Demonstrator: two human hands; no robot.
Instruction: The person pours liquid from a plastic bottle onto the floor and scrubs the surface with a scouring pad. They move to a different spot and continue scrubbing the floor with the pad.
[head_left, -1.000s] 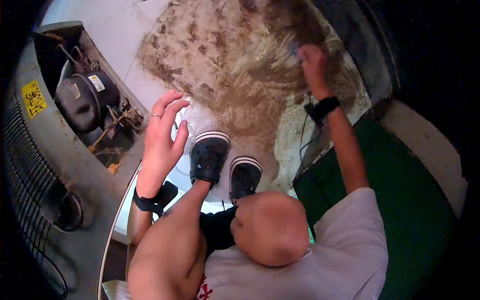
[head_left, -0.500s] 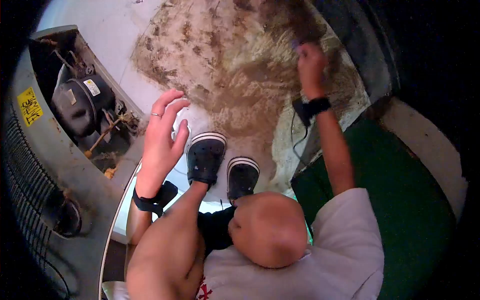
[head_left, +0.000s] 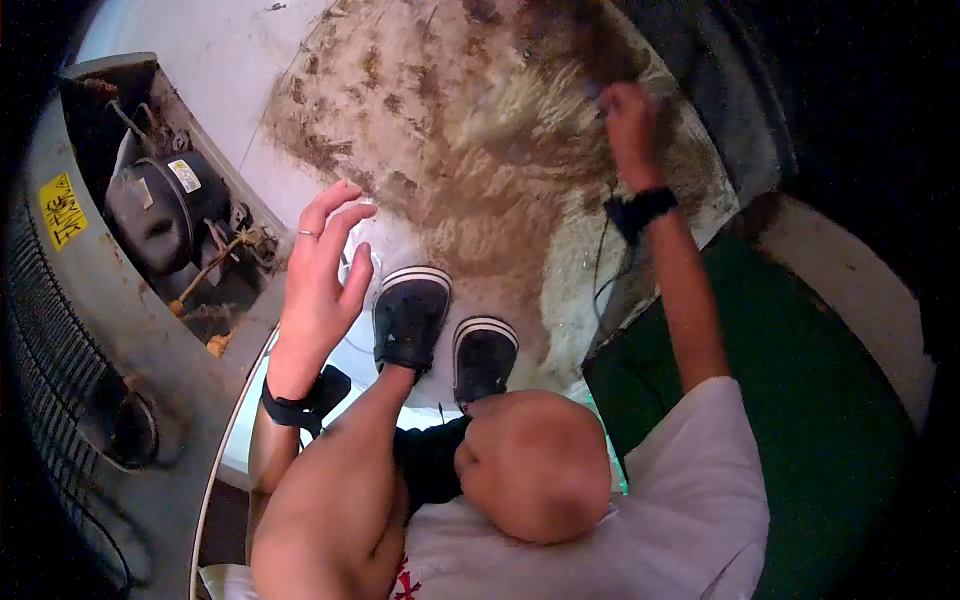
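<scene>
With my left hand, just left of the lower edge of the grimy patch, my grip is loose and bare, fingers curved and thumb well apart. My right hand is over the right part of the grimy patch, fingers curled in; something dark shows at the tips, too small for me to name, and I cannot tell whether my grip is closed on it or touches the grime.

Far left of the grimy patch I see a black wire grille and a yellow label. My dark shoes are planted at its lower edge, my bent knee below them. A thin black cable hangs by my right wristband at its lower right, and a green panel lies beyond.

Left of the grimy patch, the grey housing is uncovered, with a dark compressor and pipes inside.
</scene>
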